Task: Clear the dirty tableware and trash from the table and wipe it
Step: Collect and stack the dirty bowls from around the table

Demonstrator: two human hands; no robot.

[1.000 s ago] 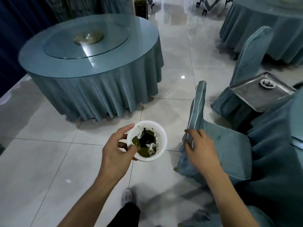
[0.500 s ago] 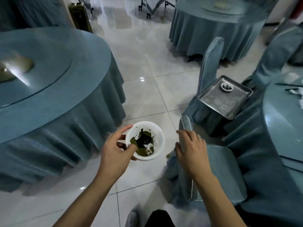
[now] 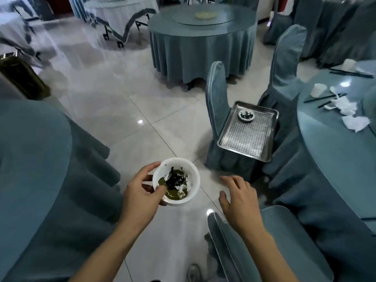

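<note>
A covered chair (image 3: 216, 102) bearing a steel tray (image 3: 247, 135) stands beyond the fingers. The left hand (image 3: 140, 197) pinches a dirty white bowl (image 3: 176, 181), thumb inside its rim. The right hand (image 3: 240, 202) hovers beside it, fingers relaxed, holding nothing.

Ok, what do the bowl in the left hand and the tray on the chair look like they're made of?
Bowl: smooth glossy white, probably ceramic or melamine; the look leaves it open. Tray: bright silvery metal, likely stainless steel, with a reflective raised rim and a perforated floor of small holes.
</note>
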